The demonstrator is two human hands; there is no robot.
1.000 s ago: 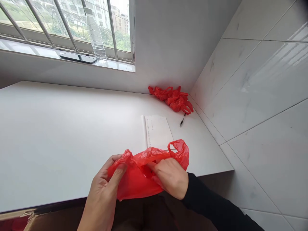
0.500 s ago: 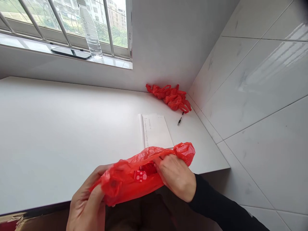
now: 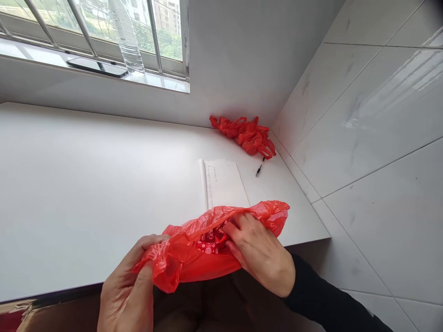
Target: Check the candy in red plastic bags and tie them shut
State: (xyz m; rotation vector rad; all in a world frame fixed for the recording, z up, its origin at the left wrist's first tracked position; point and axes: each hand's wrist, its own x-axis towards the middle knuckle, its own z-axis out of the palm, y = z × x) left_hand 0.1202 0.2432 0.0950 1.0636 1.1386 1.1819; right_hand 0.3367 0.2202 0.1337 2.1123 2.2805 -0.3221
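In front of me, at the desk's near edge, is an open red plastic bag (image 3: 207,272). My left hand (image 3: 129,279) is closed on its gathered left side, thumb in front and fingers behind. Bent at the fingers, my right hand (image 3: 261,251) reaches into the mouth of the bag from the right. Its fingertips and thumb meet the end of a dark red packet with pale print (image 3: 221,229); the far side of that grip is hidden. Below this packet lies a brighter red packet with round white patterns (image 3: 207,248). The bag's deeper contents are out of sight.
Just beyond the bag lies an open notebook (image 3: 226,184) on the white desk (image 3: 104,184). A black pen (image 3: 260,167) and knotted red plastic bags (image 3: 247,136) are near the corner. The windowsill holds a phone (image 3: 97,67) and a water bottle (image 3: 129,46).
My right hand has shifted slightly right and down, and the bag's mouth gapes wider. More of the dark red packet now shows. The bag's right end has spread out. My left hand keeps its grip.
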